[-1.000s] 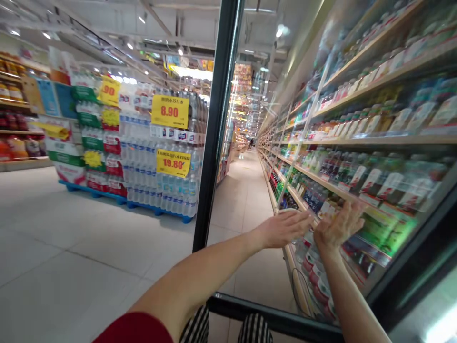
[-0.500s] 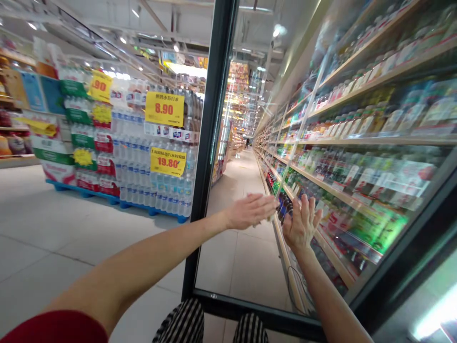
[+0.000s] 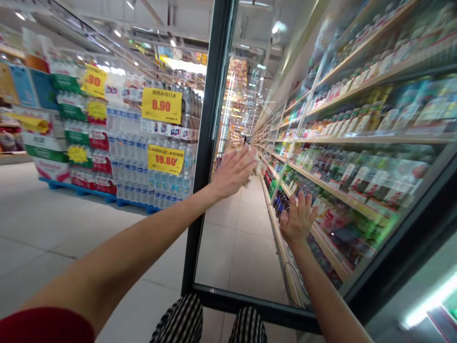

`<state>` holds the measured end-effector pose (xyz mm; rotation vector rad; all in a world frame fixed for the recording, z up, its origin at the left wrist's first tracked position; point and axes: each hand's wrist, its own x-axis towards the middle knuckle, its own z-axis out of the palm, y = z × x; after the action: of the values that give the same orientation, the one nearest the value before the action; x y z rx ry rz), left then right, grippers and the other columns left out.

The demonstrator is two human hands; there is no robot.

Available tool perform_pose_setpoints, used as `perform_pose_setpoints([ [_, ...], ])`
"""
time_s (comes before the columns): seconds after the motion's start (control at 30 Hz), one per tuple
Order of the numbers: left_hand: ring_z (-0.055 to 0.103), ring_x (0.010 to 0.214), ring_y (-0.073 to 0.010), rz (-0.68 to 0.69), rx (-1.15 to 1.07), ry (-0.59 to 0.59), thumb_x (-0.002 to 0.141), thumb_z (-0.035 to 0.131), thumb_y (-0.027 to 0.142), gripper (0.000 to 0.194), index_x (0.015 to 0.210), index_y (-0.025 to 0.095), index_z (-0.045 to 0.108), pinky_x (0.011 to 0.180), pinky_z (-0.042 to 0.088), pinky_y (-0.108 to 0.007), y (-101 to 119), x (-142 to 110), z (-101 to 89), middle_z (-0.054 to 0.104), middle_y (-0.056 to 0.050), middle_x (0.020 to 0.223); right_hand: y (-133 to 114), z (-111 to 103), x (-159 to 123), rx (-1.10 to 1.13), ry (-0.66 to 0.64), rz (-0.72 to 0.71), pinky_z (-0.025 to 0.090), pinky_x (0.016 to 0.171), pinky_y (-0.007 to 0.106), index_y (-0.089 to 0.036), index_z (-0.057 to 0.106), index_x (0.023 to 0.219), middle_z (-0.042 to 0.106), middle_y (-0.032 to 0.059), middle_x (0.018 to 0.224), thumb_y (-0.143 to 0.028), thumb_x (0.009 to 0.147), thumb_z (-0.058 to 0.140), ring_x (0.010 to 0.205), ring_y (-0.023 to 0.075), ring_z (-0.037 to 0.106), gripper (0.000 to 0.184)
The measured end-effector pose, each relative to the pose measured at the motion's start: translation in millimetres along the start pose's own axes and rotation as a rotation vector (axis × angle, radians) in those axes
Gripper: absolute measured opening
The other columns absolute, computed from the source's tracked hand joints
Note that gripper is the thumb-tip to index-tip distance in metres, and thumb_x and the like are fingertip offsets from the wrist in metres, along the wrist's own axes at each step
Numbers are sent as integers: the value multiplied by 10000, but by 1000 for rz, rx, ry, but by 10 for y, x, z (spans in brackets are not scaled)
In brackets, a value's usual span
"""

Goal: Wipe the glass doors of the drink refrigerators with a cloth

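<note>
In front of me is a glass door (image 3: 243, 257) in a dark frame. My left hand (image 3: 233, 169) lies over a pale cloth (image 3: 252, 174), pressing it to the glass near the middle of the pane. Only the cloth's edge shows beyond the fingers; the rest is hidden under the palm. Lower and to the right, my right hand (image 3: 297, 219) is open with its fingers spread, palm toward the pane and seemingly resting on it. Nothing is in this hand.
Behind the glass on the right, long shelves (image 3: 371, 139) hold rows of bottled drinks. A dark frame post (image 3: 210, 119) runs up left of my left hand. Stacked water packs (image 3: 132, 176) stand on a blue pallet (image 3: 80, 191) at left. A cable (image 3: 288, 281) hangs low by the shelf base.
My left hand has moved up and to the left across the glass with the cloth. My right hand stays in nearly the same place.
</note>
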<state>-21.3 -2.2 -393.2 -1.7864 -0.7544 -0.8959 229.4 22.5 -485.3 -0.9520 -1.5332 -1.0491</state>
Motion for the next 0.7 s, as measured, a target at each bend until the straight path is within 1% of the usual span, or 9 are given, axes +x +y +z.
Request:
perform_pose_setpoints([
  [0.07,44,1362,-208,-22,2,-4,865,371,178,405,1268,169,406,1099,190,-443,-17,14,-13,321,-85,1421,-4,-2,-16,2,-6,4,180,1041,567,-179,296,1366,364,154,1395,-274,819,426,1332,305,240,570],
  [0.17,140,1355,-164,352,-71,-180,869,377,214,390,1256,231,422,1101,216,-374,81,-108,-19,347,-21,1412,-1,-17,-16,9,4,-15,180,1043,564,-181,264,1380,352,156,1403,-263,814,446,1334,299,238,600],
  [0.23,175,1349,-151,473,-94,-243,865,393,222,398,1262,245,417,1101,220,-353,94,-120,-18,342,-9,1414,29,-35,31,11,7,-43,194,1043,552,-192,248,1385,345,151,1409,-259,814,452,1332,289,248,610],
  [0.37,82,1365,-214,142,-25,-33,844,426,182,419,1263,176,414,1097,199,-426,-43,152,-26,312,-87,1425,184,-92,244,-8,58,-15,197,1040,546,-199,267,1378,338,154,1411,-268,826,437,1326,289,262,581],
  [0.43,44,1365,-233,63,1,58,841,424,167,410,1250,154,423,1092,198,-445,-40,237,-21,319,-109,1418,270,-120,340,-15,78,29,191,1042,543,-191,283,1372,339,159,1410,-271,832,431,1328,291,258,566],
  [0.5,65,1365,-222,245,-9,20,848,411,182,400,1247,158,427,1097,199,-423,52,205,-7,341,-90,1410,328,-145,376,-15,56,33,186,1047,538,-194,278,1375,329,155,1416,-266,833,426,1332,287,249,566],
  [0.6,164,1353,-173,644,-46,-163,860,392,226,393,1250,190,427,1106,207,-352,189,128,6,328,-36,1422,366,-171,340,-20,9,-8,185,1049,537,-204,243,1387,309,142,1429,-253,831,421,1340,282,231,586],
  [0.63,182,1349,-169,673,-48,-200,859,394,231,403,1259,192,417,1105,209,-348,200,150,4,311,-34,1430,376,-177,323,-25,5,-20,186,1050,537,-207,237,1389,311,139,1429,-251,830,422,1339,279,235,590],
  [0.7,175,1351,-189,539,-35,-190,852,402,209,434,1284,179,382,1102,209,-379,177,280,-6,286,-57,1440,409,-191,307,-35,16,-25,187,1052,534,-208,237,1389,325,138,1422,-253,832,426,1333,275,250,590],
])
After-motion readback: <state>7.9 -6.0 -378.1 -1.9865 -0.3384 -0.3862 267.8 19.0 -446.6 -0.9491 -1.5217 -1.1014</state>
